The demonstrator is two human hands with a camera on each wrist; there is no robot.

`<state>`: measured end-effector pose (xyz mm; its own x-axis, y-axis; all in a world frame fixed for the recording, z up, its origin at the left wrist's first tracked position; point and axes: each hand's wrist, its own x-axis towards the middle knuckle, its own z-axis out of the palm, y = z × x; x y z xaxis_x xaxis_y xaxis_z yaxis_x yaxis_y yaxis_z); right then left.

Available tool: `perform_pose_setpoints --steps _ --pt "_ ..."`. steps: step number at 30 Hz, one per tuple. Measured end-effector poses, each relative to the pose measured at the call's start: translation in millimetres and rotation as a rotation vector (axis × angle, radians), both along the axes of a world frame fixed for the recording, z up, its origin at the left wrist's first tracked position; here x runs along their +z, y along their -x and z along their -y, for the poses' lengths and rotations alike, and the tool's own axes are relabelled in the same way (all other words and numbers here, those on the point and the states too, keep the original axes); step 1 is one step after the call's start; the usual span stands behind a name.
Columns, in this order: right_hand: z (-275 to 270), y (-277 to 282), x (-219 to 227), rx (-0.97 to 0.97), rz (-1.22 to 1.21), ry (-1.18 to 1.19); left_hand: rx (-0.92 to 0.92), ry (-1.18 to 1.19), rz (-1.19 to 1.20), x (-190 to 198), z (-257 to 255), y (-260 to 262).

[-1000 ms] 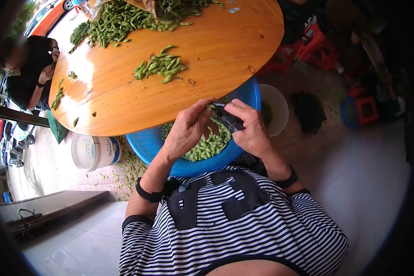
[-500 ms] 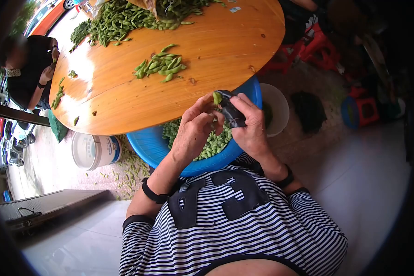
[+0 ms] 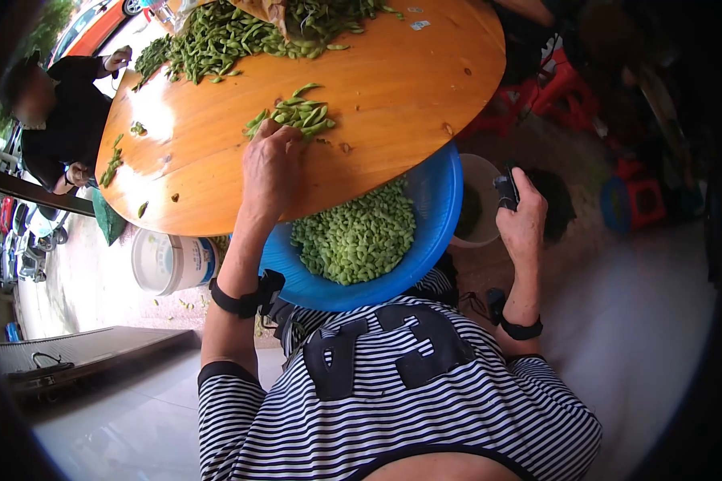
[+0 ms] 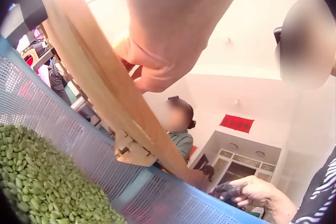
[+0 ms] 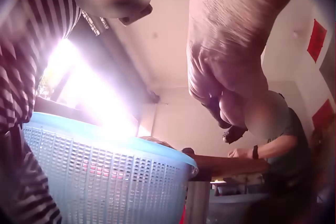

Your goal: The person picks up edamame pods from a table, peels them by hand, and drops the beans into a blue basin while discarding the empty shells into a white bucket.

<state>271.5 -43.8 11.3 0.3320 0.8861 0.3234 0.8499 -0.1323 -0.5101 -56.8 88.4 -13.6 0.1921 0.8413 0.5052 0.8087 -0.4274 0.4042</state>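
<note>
In the head view, the left hand [image 3: 271, 164] reaches onto the wooden table, fingers bent down at the near edge of a small pile of edamame pods [image 3: 309, 119]; its fingertips are hidden. The right hand [image 3: 525, 212] hovers to the right of the blue basket [image 3: 449, 216]. Black material [image 3: 505, 194] shows at its thumb and fingers; I cannot tell whether it is worn or held. In the left wrist view, this black material [image 4: 227, 190] sits at the curled fingers. Shelled green beans [image 3: 357, 236] lie heaped in the basket below the table edge.
A large heap of pods [image 3: 217, 40] covers the far side of the wooden table [image 3: 393, 96]. A white bucket [image 3: 156, 260] stands left of the basket, a pale tub [image 3: 477, 188] to its right. Another person [image 3: 68, 112] sits at the table's left. Red stools [image 3: 565, 88] stand at right.
The hands have parted. The left hand moved from above the basket to the small pile on the table; the right hand moved rightward. The pod seen between them is out of sight.
</note>
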Motion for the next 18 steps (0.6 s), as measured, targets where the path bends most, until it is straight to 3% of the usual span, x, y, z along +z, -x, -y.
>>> perform_pose_setpoints --steps 4,6,8,9,10,15,18 --pt "-11 35 4 0.312 -0.262 -0.16 -0.052 0.196 0.216 20 20 -9" --pt "-11 51 -1 0.485 -0.519 -0.084 -0.309 0.603 0.904 28 43 -20" --pt "-10 73 8 0.55 -0.73 -0.004 -0.38 0.861 1.069 30 63 -35" --pt "-9 73 9 0.599 -0.862 0.144 -0.417 0.876 1.11 28 70 -42" --pt "-9 79 7 0.655 -1.046 0.113 -0.452 0.894 1.151 25 76 -49" --pt "-8 76 3 0.646 -1.16 0.34 -0.372 0.842 1.125 10 91 -65" --pt "-8 77 1 0.657 -1.153 0.304 -0.317 0.719 1.058 7 95 -69"
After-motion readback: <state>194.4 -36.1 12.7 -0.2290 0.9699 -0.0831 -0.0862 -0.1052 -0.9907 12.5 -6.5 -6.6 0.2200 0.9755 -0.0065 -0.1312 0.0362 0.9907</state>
